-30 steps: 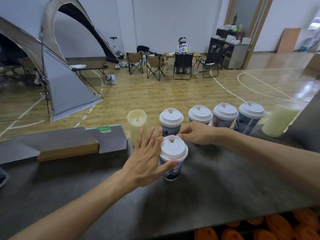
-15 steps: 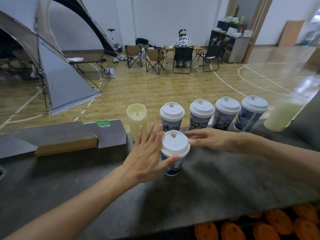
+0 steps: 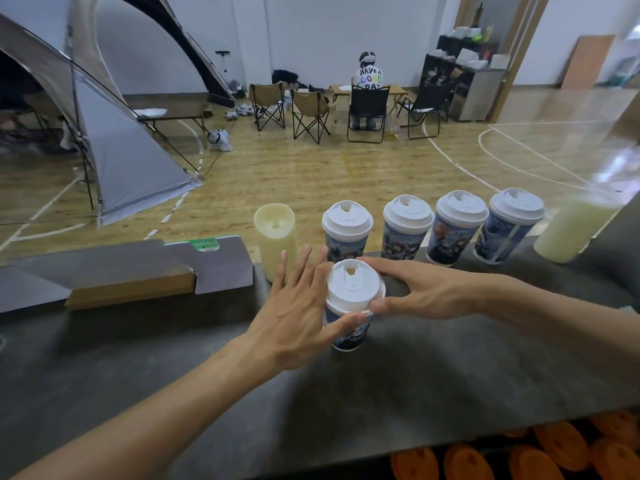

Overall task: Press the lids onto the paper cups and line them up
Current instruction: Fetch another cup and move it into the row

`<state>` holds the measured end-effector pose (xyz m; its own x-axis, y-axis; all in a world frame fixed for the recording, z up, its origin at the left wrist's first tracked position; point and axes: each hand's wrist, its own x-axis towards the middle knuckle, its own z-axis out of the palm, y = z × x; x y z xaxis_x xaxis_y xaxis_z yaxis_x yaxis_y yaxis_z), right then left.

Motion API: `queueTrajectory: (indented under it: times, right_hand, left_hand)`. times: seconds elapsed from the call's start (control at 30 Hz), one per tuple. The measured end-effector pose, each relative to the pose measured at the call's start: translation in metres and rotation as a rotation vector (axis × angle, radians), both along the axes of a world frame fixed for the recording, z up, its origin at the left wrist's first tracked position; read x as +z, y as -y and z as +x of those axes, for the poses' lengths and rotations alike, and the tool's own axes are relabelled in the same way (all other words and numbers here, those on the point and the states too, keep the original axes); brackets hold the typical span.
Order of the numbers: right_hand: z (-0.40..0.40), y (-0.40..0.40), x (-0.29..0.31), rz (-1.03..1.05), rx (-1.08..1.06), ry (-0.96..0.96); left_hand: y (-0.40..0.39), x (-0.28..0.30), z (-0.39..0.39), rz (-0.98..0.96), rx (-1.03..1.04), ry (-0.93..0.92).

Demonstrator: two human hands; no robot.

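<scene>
A printed paper cup with a white lid point(image 3: 354, 289) stands on the dark counter point(image 3: 398, 382) in front of me. My left hand point(image 3: 298, 313) holds its left side, thumb under the lid's rim and fingers spread behind. My right hand point(image 3: 422, 292) pinches the lid's rim from the right, thumb in front and fingers behind. Behind it, several lidded cups stand in a row along the counter's far edge, from the leftmost cup point(image 3: 346, 226) to the rightmost cup point(image 3: 509, 225).
A cream pillar candle point(image 3: 275, 233) stands left of the row, and a second one point(image 3: 575, 230) leans at the far right. A flat grey and brown box point(image 3: 128, 275) lies at the left. Orange discs point(image 3: 519, 455) sit below the counter's near edge. A tent, chairs and a seated person are beyond.
My right hand left the back row and came to the front cup, where it now grips the lid's rim. The left hand stayed on that cup.
</scene>
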<state>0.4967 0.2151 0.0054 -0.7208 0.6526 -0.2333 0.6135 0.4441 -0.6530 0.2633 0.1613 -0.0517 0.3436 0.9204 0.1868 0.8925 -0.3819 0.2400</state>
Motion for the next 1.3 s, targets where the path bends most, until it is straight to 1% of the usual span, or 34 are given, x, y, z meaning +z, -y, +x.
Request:
queueTrajectory:
  times: [0.17, 0.27, 0.4, 0.53, 0.73, 0.83, 0.9, 0.97, 1.07, 1.17, 1.3]
  right_hand:
    - [-0.001, 0.009, 0.008, 0.058, -0.010, 0.017]
    - [-0.001, 0.011, 0.008, 0.091, -0.060, 0.086]
    - [-0.002, 0.012, 0.001, 0.050, -0.068, 0.046]
    - [-0.001, 0.005, -0.005, 0.000, -0.054, -0.005]
    - [0.000, -0.004, -0.002, -0.030, -0.016, 0.035]
    - [-0.001, -0.006, 0.001, -0.030, -0.017, 0.074]
    - [-0.001, -0.004, 0.006, -0.005, -0.003, 0.118]
    - [-0.002, -0.003, 0.009, 0.064, 0.012, 0.170]
    - [-0.004, -0.005, 0.012, 0.151, -0.007, 0.291]
    - [-0.006, -0.008, 0.012, 0.137, -0.005, 0.300]
    - [-0.007, -0.008, 0.013, 0.134, 0.007, 0.311]
  left_hand:
    - [0.001, 0.005, 0.000, -0.032, -0.014, 0.000]
    - [0.000, 0.005, -0.003, -0.127, -0.042, 0.081]
    - [0.003, 0.000, -0.004, -0.169, -0.039, 0.137]
    - [0.000, -0.009, -0.009, -0.187, -0.066, 0.302]
    - [-0.002, -0.020, -0.013, -0.206, -0.020, 0.472]
    - [0.000, -0.020, -0.009, -0.199, 0.006, 0.514]
    - [0.002, -0.012, -0.011, -0.224, -0.002, 0.487]
    - [0.001, -0.003, -0.016, -0.272, -0.010, 0.474]
    - [-0.008, 0.001, -0.020, -0.319, 0.048, 0.615]
    - [-0.016, -0.001, -0.020, -0.330, 0.102, 0.687]
    - [-0.017, -0.010, -0.017, -0.295, 0.060, 0.761]
